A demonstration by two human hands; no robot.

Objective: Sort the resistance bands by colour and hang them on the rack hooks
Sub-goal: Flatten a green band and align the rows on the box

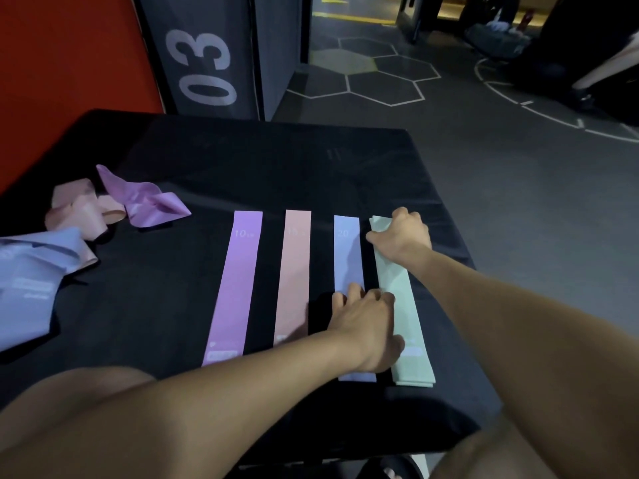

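You see four flat bands on black mat [276, 167]: purple band [235, 288], white "10"; peach-pink band [294, 271]; pale blue band [347, 257], white "20"; mint green band [401, 299]. Your left: crumpled purple band [148, 202], crumpled pink bands [79, 212], crumpled blue bands [31, 281]. Red panel [69, 81]; grey box [207, 57], white "03"; grey floor [518, 167], white hexagon lines, one yellow hexagon.

Two bare forearms, no sleeves, no watch or rings on left hand [363, 326] or right hand [403, 236]; bare knees below.
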